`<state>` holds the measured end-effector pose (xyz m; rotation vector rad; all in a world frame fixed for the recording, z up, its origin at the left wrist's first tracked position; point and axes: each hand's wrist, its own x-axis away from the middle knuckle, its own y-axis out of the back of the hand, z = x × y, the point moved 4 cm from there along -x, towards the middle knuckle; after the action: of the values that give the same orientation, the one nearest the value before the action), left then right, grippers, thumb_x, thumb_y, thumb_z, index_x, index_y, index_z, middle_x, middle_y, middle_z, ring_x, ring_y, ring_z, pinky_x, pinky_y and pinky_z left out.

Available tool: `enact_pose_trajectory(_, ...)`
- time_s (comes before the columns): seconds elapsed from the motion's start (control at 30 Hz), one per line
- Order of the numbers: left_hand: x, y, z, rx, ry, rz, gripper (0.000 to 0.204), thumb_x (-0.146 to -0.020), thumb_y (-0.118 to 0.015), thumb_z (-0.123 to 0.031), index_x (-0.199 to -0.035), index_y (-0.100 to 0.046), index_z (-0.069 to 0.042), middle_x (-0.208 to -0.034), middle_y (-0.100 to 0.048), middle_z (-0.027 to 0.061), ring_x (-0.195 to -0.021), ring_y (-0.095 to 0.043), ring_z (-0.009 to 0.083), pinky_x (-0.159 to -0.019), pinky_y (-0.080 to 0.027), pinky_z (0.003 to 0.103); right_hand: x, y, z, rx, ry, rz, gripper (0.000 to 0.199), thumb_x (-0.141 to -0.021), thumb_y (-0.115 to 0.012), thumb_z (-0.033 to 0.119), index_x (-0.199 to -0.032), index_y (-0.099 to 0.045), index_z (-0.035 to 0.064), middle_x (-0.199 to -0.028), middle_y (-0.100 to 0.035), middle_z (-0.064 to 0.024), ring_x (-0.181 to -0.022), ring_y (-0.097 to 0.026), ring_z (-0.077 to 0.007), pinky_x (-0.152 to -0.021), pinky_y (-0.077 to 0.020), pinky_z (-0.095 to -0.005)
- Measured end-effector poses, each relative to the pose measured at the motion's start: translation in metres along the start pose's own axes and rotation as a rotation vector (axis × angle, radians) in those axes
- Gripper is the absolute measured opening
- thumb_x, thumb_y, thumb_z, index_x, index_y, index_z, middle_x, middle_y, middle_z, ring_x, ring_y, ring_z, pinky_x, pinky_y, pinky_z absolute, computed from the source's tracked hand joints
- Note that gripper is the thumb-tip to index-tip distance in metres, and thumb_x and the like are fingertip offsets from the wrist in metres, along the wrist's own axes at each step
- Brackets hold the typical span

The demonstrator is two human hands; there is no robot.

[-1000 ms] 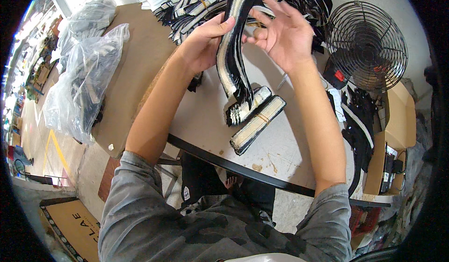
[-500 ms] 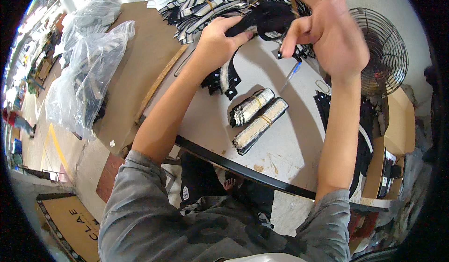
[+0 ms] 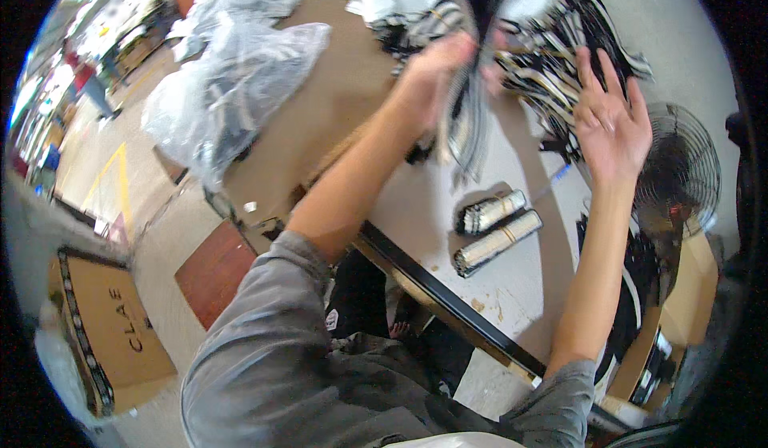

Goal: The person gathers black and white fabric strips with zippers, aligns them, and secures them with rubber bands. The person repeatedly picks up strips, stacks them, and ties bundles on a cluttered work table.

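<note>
My left hand is closed around a bundle of black-and-white fabric strips, held up over the table and smeared by motion. The strips hang down below the fingers, and their upper part is dark. My right hand is held up with its fingers spread and nothing in it. Beneath the hands, two rolled bundles of cream-and-black strips, a shorter one and a longer one, lie side by side on the grey table.
Behind my hands lies a heap of similar strips. A blue pen is on the table. To the right stand a wire-caged fan and an open cardboard box. Clear plastic bags lie on brown board at left.
My left hand has lifted the bundle, which now hangs down. My right hand has drawn away from it, fingers still spread. The view has swung left, so the table appears further right.
</note>
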<state>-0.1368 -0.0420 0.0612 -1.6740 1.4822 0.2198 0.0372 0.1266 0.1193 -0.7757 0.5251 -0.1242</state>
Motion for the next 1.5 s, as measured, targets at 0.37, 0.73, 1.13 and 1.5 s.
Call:
enact_pose_trajectory(0.37, 0.045, -0.066, -0.056, -0.806, 0.332, -0.092, 0.049, -0.102, -0.073, -0.019, -0.147, -0.063, -0.002, -0.112, -0.073, 0.0005, -0.092, -0.065, 0.011, -0.082, -0.056, 0.028, 0.04, -0.104, -0.02, 0.342, -0.064, 0.449, 0.091, -0.103, -0.035, 0.076, -0.171, 0.007, 0.0333, -0.166, -0.015, -0.0437, -0.118, -0.07, -0.0498, -0.075, -0.0689, -0.0509)
enact_pose_trajectory(0.73, 0.074, -0.067, -0.065, -1.845, 0.025, -0.515, 0.032, -0.088, -0.073, -0.028, -0.114, -0.08, -0.009, -0.091, -0.075, 0.0236, -0.085, -0.075, 0.0396, -0.076, -0.059, 0.048, 0.071, -0.145, -0.066, 1.108, -0.182, 0.6, 0.102, -0.096, -0.067, 0.056, -0.173, -0.01, 0.0205, -0.16, -0.044, -0.0316, -0.09, -0.078, -0.0279, -0.076, -0.0633, -0.0339)
enact_pose_trajectory(1.13, 0.077, -0.117, -0.058, -1.45, -0.199, -0.444, 0.036, -0.098, -0.071, -0.023, -0.121, -0.072, 0.004, -0.094, -0.073, 0.0273, -0.083, -0.07, 0.0192, -0.081, -0.056, 0.036, 0.064, -0.136, -0.04, 1.901, 0.605, 0.534, 0.042, -0.085, -0.078, 0.009, -0.126, -0.07, 0.0068, -0.114, -0.07, -0.0114, -0.106, -0.061, -0.0326, -0.095, -0.0477, -0.0433)
enact_pose_trajectory(1.5, 0.068, -0.139, -0.046, -1.199, -0.265, -0.441, 0.056, -0.104, -0.062, -0.006, -0.155, -0.047, 0.009, -0.13, -0.066, 0.0063, -0.113, -0.056, 0.0084, -0.1, -0.048, 0.025, 0.063, -0.136, -0.035, 2.061, 0.963, 0.119, 0.02, -0.092, -0.077, 0.02, -0.11, -0.069, 0.0156, -0.101, -0.073, 0.0014, -0.101, -0.059, -0.0251, -0.095, -0.0377, -0.0471)
